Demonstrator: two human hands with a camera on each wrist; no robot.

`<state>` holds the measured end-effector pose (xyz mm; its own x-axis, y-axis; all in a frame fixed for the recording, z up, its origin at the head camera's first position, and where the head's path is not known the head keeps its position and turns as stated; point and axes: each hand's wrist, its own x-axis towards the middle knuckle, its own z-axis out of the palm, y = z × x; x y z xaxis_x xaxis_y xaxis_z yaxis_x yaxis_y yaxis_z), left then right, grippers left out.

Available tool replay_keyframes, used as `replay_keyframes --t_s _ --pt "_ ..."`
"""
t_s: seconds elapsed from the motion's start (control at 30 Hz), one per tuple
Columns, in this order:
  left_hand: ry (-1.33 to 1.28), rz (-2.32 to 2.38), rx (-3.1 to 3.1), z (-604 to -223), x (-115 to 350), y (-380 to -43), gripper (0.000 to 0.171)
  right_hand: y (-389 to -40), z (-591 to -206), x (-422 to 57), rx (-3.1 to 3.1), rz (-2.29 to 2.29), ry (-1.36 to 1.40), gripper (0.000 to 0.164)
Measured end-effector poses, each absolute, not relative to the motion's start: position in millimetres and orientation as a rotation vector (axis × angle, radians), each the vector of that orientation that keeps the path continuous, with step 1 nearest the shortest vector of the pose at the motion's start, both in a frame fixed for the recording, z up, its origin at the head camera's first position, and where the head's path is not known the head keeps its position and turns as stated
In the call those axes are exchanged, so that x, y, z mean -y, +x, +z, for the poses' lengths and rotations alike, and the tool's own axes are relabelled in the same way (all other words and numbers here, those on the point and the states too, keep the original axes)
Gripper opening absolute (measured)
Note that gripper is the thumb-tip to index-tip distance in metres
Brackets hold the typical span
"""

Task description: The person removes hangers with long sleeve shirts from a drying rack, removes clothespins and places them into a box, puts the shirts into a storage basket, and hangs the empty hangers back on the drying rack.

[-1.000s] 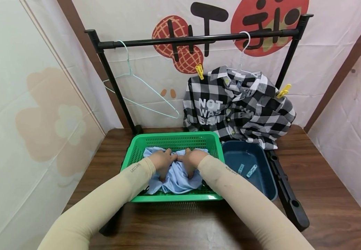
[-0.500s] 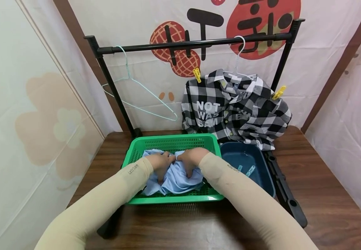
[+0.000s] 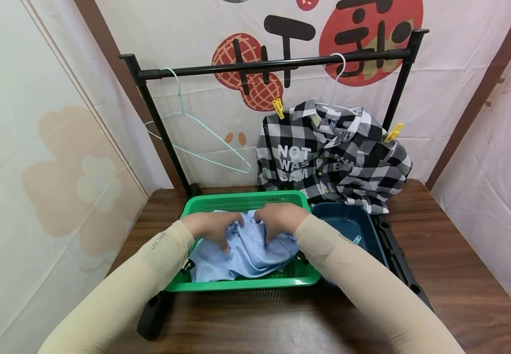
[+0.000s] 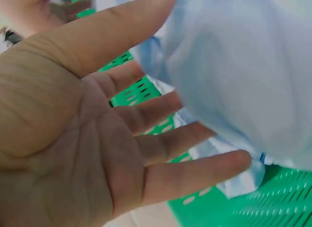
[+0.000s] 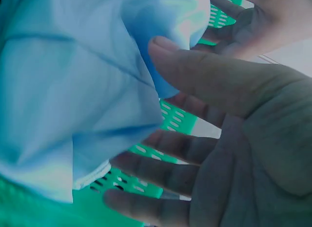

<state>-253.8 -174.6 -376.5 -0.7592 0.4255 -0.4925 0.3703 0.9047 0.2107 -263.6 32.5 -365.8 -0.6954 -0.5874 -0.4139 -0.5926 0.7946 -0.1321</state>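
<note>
A crumpled light blue garment (image 3: 248, 253) lies in a green perforated basket (image 3: 242, 284), its upper part raised between the hands. My left hand (image 3: 214, 227) pinches its left upper edge between thumb and index finger. In the left wrist view, the other fingers (image 4: 195, 175) spread out behind the cloth. On the opposite side, my right hand (image 3: 280, 219) pinches the fabric, its thumb (image 5: 195, 71) in front and the fingers fanned behind. Cloth hides some of the fingertips.
A black rack (image 3: 246, 66) stands behind the basket. From it hang a pale green hanger (image 3: 202, 129) and a checked shirt (image 3: 299, 142) with yellow clothespins (image 3: 278, 107). A dark blue tray (image 3: 341, 216) holding a blue clothespin (image 3: 357, 240) sits right of the basket.
Both hands have moved apart and lifted slightly, drawing the garment's upper edge up and spreading it wider in the basket. The head view has tilted a little upward.
</note>
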Motion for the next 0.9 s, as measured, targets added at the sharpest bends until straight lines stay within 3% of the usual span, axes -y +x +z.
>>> replay_keyframes --t_s 0.4,0.9 --pt "0.675 0.440 -2.813 -353 199 -243 0.039 -256 -353 -57 -2.637 -0.135 -1.041 0.050" --pt "0.487 0.802 -3.111 -342 222 -236 0.027 -242 -331 -79 -2.786 -0.183 -1.141 0.032"
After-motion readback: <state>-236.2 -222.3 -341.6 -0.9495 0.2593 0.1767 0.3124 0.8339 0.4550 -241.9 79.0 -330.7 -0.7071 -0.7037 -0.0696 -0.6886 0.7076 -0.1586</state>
